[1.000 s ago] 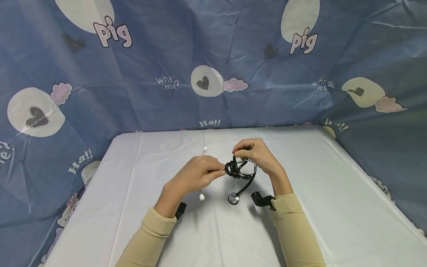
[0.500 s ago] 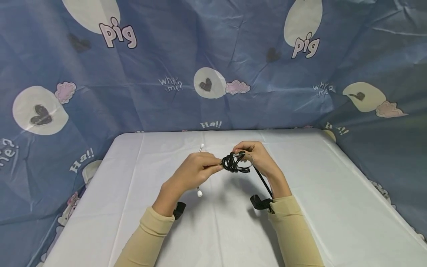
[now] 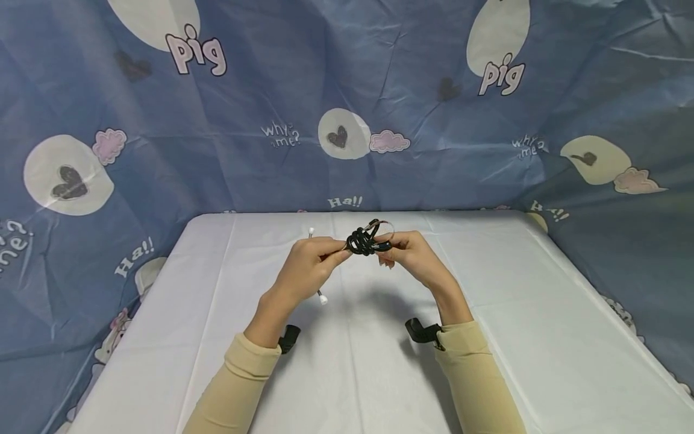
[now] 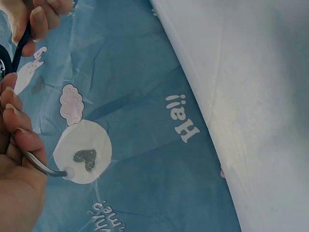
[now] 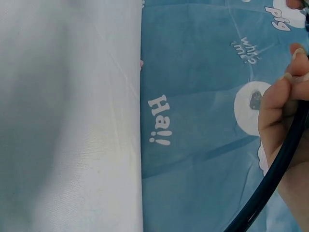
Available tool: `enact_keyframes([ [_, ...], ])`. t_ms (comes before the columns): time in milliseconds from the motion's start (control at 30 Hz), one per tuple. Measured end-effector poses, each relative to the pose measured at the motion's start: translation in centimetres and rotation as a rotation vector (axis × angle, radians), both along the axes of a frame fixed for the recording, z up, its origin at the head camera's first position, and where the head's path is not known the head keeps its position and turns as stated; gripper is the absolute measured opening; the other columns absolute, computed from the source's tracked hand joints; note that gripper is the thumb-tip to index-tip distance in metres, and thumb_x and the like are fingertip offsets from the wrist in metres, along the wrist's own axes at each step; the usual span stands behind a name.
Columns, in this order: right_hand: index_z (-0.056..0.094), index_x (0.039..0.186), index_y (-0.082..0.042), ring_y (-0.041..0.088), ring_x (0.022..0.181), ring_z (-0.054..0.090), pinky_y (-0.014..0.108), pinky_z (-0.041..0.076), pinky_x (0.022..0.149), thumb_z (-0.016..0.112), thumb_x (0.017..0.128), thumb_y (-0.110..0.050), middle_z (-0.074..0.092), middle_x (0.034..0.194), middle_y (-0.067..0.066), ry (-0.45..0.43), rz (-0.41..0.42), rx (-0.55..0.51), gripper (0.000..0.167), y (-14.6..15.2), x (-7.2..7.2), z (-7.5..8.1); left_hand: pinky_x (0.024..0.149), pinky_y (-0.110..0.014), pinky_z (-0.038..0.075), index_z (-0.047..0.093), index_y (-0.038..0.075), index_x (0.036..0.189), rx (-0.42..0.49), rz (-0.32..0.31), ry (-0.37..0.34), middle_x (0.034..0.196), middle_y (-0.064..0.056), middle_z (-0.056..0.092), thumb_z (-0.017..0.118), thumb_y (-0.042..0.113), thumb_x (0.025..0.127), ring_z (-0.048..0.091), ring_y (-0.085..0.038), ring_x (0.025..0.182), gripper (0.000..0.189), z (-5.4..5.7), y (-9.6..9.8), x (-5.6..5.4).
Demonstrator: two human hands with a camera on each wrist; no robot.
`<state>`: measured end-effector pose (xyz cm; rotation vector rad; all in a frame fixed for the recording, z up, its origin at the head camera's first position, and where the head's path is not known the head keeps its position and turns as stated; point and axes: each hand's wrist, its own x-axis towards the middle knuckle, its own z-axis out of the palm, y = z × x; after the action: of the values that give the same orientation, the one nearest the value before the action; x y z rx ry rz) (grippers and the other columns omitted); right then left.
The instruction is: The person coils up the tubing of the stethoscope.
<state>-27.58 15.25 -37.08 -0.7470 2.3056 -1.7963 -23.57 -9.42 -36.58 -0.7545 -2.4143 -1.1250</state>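
A stethoscope (image 3: 360, 242) is held up above the table, its black tubing wound in a bundle of loops. My left hand (image 3: 306, 265) grips its metal ear tubes (image 4: 43, 166), and white eartips (image 3: 323, 299) stick out on both sides of that hand. At the bundle's right side, my right hand (image 3: 420, 256) pinches the black tubing with thumb and fingers. In the right wrist view a length of tubing (image 5: 277, 174) runs down past the right palm. The chest piece cannot be seen in any current view.
A white-covered table (image 3: 352, 374) lies beneath both hands. Behind it and at its sides hangs a blue printed cloth (image 3: 260, 169). Black wrist mounts (image 3: 423, 330) sit at the sleeve cuffs.
Both hands have lifted the stethoscope up and slightly away, tilting the bundle. The chest piece, visible low between the hands a second ago, has gone from sight. The right fingers have shifted down along the bundle.
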Motion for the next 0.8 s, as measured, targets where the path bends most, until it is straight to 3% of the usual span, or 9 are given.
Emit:
enact_keyframes([
  [133, 0.072, 0.095, 0.002, 0.021, 0.067, 0.058, 0.028, 0.051, 0.065, 0.066, 0.092, -0.007, 0.064, 0.073, 0.007, 0.013, -0.004, 0.06, 0.011, -0.2, 0.3, 0.1, 0.062, -0.026, 0.047, 0.079, 0.019, 0.107, -0.011, 0.049, 0.0, 0.086, 0.005, 0.073, 0.069, 0.025, 0.094, 0.055, -0.007, 0.065, 0.017, -0.3, -0.3, -0.3],
  [233, 0.073, 0.091, -0.003, 0.023, 0.068, 0.058, 0.032, 0.052, 0.066, 0.069, 0.092, -0.012, 0.064, 0.074, 0.01, 0.02, -0.006, 0.094, 0.01, -0.4, 0.6, 0.3, 0.064, -0.027, 0.048, 0.078, 0.018, 0.108, -0.007, 0.078, -0.001, 0.093, 0.002, 0.075, 0.068, 0.024, 0.095, 0.056, -0.009, 0.067, 0.018, -0.3, -0.6, -0.4],
  [333, 0.075, 0.099, -0.007, 0.03, 0.071, 0.059, 0.034, 0.053, 0.067, 0.069, 0.093, -0.014, 0.064, 0.075, 0.009, 0.021, 0.008, 0.115, 0.012, -0.5, 0.7, 0.6, 0.06, -0.027, 0.045, 0.079, 0.018, 0.105, 0.005, 0.1, 0.004, 0.088, 0.003, 0.074, 0.068, 0.025, 0.095, 0.054, -0.01, 0.064, 0.016, -0.4, -0.8, -0.6],
  [533, 0.073, 0.112, -0.009, 0.031, 0.072, 0.061, 0.033, 0.053, 0.067, 0.067, 0.094, -0.014, 0.064, 0.074, 0.01, 0.001, 0.054, 0.169, 0.02, -0.3, 1.1, 1.2, 0.057, -0.027, 0.04, 0.079, 0.018, 0.1, -0.023, 0.15, 0.036, 0.076, 0.003, 0.067, 0.067, 0.028, 0.096, 0.049, -0.01, 0.058, 0.016, -0.6, -1.5, -0.9],
  [667, 0.073, 0.116, -0.01, 0.032, 0.074, 0.062, 0.032, 0.053, 0.067, 0.066, 0.094, -0.012, 0.066, 0.076, 0.009, -0.004, 0.076, 0.193, 0.023, -0.1, 1.4, 1.7, 0.058, -0.029, 0.04, 0.079, 0.016, 0.101, -0.045, 0.204, 0.055, 0.078, 0.0, 0.069, 0.067, 0.025, 0.095, 0.049, -0.011, 0.058, 0.016, -0.5, -2.4, -1.2],
  [800, 0.072, 0.118, -0.01, 0.028, 0.075, 0.063, 0.03, 0.052, 0.068, 0.064, 0.093, -0.009, 0.068, 0.083, 0.008, -0.001, 0.106, 0.224, 0.025, 0.0, 1.7, 2.1, 0.06, -0.03, 0.041, 0.078, 0.017, 0.106, -0.083, 0.213, 0.03, 0.084, -0.001, 0.073, 0.066, 0.027, 0.096, 0.052, -0.013, 0.061, 0.018, -0.4, -2.8, -1.3],
])
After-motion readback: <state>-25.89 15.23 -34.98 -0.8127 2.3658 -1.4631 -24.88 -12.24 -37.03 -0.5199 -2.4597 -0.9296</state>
